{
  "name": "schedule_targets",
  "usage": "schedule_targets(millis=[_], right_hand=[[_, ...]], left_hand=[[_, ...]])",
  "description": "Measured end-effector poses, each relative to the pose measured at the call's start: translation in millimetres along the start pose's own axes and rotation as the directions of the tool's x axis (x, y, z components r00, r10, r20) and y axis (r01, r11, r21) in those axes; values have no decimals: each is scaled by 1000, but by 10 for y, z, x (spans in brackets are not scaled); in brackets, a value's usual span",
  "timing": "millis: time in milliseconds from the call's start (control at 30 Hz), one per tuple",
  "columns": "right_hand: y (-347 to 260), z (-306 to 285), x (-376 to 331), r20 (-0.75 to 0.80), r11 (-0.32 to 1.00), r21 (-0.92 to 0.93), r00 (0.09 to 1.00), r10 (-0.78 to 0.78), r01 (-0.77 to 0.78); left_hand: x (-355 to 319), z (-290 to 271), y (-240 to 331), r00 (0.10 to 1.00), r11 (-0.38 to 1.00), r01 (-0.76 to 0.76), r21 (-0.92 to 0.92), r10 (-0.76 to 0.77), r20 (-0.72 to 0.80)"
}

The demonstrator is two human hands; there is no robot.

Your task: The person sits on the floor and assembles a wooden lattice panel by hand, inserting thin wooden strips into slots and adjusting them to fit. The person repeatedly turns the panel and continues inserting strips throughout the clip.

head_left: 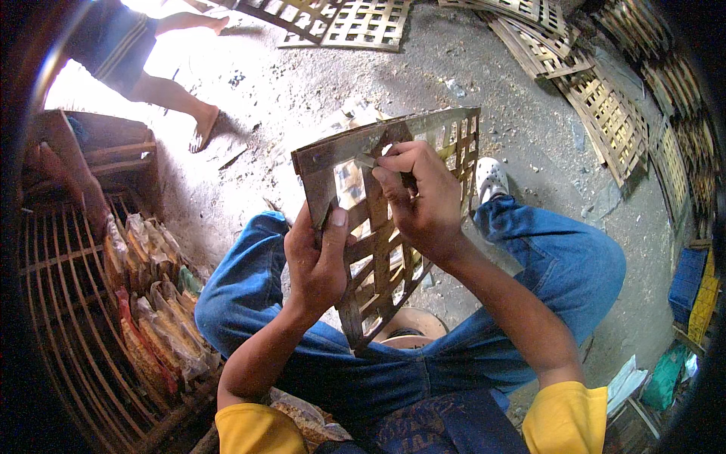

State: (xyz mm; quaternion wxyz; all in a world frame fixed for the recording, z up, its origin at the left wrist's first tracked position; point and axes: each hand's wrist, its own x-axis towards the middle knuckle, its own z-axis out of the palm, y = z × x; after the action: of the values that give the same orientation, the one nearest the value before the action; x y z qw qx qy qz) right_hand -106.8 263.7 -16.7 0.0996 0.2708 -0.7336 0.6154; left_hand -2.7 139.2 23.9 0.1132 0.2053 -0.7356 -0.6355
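Brown lattice panel [376, 208] is held tilted above the lap, between the knees of blue jeans [560, 242]. Left hand [321, 257] grips its left edge, thumb on near face. Right hand [423, 200] pinches small pale piece [366, 160] at panel's upper part; can't tell what. Bags [155, 310] left, beside slatted rack [60, 265].

Rough workshop, probably for handwork. Shown by the bare grey floor [544, 193], strewn with chips and scraps. Lattice panels [612, 113] are laid out and overlapped across it, with more crowded along the right edge. One held panel [376, 204] is being worked over the lap. At left, filled plastic bags [162, 325] are piled by a slatted wooden frame [181, 412]; another person [125, 57] is seen beyond.
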Motion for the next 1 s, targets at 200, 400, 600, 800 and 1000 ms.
schedule_targets(millis=[200,400,600,800,1000], right_hand=[[259,-8,-28,-12,993,-68,995,100,-101],[281,-61,-1,-19,961,-155,973,228,-228],[311,-86,25,-9,941,-233,968,250,-245],[298,-111,52,18,939,-199,957,290,-281],[645,-225,52,-97,935,-216,959,265,-281]], left_hand=[[2,-20,-51,1000,1000,-12,13,12,-22],[-3,-37,-33,1000,999,-23,43,24,-11],[8,-56,-73,1000,1000,-6,6,6,-14],[-4,-60,-63,999,998,19,63,-17,-33],[18,-94,-69,1000,997,19,70,-17,-24]])
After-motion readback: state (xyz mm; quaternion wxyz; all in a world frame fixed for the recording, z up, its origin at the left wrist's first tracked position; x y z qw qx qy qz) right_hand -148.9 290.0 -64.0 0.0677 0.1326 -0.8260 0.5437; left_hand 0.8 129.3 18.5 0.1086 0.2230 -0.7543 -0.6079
